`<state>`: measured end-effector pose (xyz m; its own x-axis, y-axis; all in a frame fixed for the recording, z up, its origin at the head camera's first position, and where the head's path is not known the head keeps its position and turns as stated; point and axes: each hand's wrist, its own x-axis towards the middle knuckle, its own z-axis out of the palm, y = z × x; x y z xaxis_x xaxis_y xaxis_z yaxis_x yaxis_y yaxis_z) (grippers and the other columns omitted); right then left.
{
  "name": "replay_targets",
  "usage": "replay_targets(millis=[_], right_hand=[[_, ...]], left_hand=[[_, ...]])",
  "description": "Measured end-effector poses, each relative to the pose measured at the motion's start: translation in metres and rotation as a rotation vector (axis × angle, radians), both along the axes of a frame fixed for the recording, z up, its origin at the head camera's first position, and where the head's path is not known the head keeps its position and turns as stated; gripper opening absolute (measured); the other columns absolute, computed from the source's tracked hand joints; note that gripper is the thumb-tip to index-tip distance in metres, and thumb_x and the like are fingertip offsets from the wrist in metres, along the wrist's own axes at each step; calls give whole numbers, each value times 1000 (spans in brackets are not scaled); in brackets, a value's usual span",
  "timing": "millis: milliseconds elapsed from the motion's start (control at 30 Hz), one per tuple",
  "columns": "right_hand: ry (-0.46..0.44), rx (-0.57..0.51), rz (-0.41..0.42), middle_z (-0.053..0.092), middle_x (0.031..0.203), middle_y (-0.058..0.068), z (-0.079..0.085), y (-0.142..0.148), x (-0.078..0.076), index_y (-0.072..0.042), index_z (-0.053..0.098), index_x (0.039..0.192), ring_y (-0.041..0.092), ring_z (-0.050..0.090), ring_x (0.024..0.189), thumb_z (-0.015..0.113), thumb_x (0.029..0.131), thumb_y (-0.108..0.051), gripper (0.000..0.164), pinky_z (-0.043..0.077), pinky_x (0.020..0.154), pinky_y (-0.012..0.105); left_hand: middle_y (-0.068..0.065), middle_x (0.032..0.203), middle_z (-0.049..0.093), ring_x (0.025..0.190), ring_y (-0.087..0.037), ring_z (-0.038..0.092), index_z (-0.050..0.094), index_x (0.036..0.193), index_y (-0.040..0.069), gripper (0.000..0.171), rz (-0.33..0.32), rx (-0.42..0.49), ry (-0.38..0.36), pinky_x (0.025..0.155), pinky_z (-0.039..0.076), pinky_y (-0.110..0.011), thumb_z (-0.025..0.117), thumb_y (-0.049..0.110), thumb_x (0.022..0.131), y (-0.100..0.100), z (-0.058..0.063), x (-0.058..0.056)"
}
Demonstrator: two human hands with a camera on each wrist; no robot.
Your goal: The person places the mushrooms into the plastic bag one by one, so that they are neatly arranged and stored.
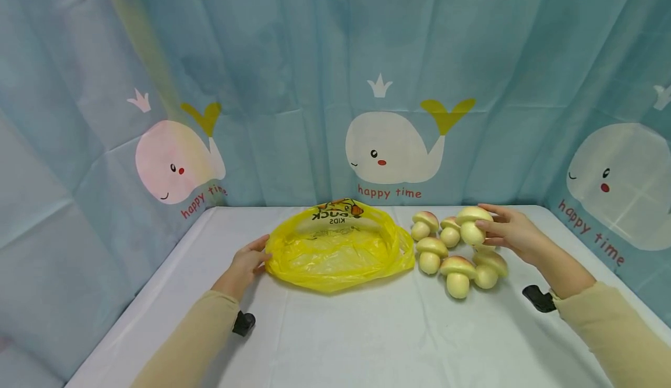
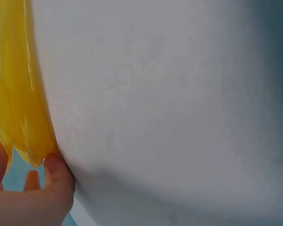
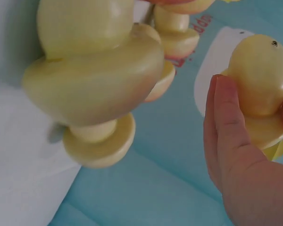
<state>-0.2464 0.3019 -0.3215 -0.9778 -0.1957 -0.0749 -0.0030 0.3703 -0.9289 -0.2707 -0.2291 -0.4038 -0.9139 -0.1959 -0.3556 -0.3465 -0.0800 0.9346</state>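
Observation:
A yellow plastic bag [image 1: 335,280] with a printed duck lies spread on the table, its mouth wide. My left hand [image 1: 243,265] holds the bag's left rim between thumb and fingers; in the left wrist view, that hand [image 2: 42,193] is at the lower end of the yellow plastic [image 2: 19,94]. At the right, my right hand [image 1: 514,233] grips a toy mushroom [image 1: 473,233] above several others. The right wrist view shows this mushroom [image 3: 259,75] between the thumb and fingers of the hand [image 3: 245,174]. Nearby mushrooms include one at the front [image 1: 458,283] and one beside the bag [image 1: 431,254].
The bag and mushrooms are on a white-covered table [image 1: 367,341]. Behind it hangs a blue curtain [image 1: 283,85] with whale prints, which also runs along both sides. A black wrist device [image 1: 539,299] sits at the right cuff, another [image 1: 243,323] at the left.

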Motion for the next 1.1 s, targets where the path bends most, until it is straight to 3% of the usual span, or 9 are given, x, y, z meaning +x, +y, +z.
replay_targets(millis=[133, 267, 467, 600, 867, 1000, 1100], right_hand=[[8, 7, 31, 27, 143, 38, -1, -11, -3, 6, 8, 152, 6, 59, 94, 53, 101, -25, 75, 53, 84, 29], [-9, -8, 46, 28, 144, 37, -2, -23, -7, 6, 9, 153, 9, 60, 96, 54, 101, -23, 74, 53, 85, 30], [-20, -18, 74, 30, 144, 35, 0, -42, -11, 5, 13, 153, 18, 58, 105, 56, 100, -22, 74, 52, 90, 36], [-30, -19, 79, 33, 143, 34, 1, -52, -14, 4, 16, 153, 22, 57, 108, 59, 98, -25, 75, 49, 94, 40], [-29, -67, 122, 40, 137, 30, 3, -75, -19, 4, 20, 152, 17, 61, 99, 64, 95, -28, 79, 51, 91, 38], [-40, -54, 111, 39, 139, 30, 2, -88, -21, 1, 19, 153, 19, 60, 101, 60, 98, -22, 73, 50, 93, 39], [-48, -48, 109, 40, 139, 30, 2, -96, -23, -1, 20, 154, 22, 58, 103, 58, 99, -19, 69, 50, 92, 39]], left_hand=[[-12, 160, 21, 122, -28, 42, 36, 151, 12, 64, -20, 46, -26, 98, 37, -36, 53, -10, 92, -4, -1, -3], [-13, 160, 20, 99, -20, 48, 37, 150, 11, 65, -53, 65, -54, 84, 42, -29, 54, -11, 92, -8, -2, -5], [-12, 161, 15, 84, -12, 49, 31, 152, 9, 66, -105, 127, -53, 72, 42, -22, 51, -12, 93, -14, 0, -6], [-10, 161, 14, 80, -11, 49, 30, 152, 10, 65, -108, 142, -56, 70, 41, -22, 49, -12, 94, -14, 1, -5], [-9, 161, 16, 92, -16, 46, 40, 148, 11, 64, -92, 141, -50, 72, 40, -23, 57, -11, 90, -16, -4, -8], [-8, 161, 16, 79, -13, 45, 43, 147, 10, 62, -54, 134, -52, 70, 39, -23, 56, -12, 90, -13, -3, -7], [-9, 161, 15, 74, -12, 44, 36, 149, 8, 63, -35, 132, -57, 69, 40, -22, 51, -13, 92, -8, 2, -4]])
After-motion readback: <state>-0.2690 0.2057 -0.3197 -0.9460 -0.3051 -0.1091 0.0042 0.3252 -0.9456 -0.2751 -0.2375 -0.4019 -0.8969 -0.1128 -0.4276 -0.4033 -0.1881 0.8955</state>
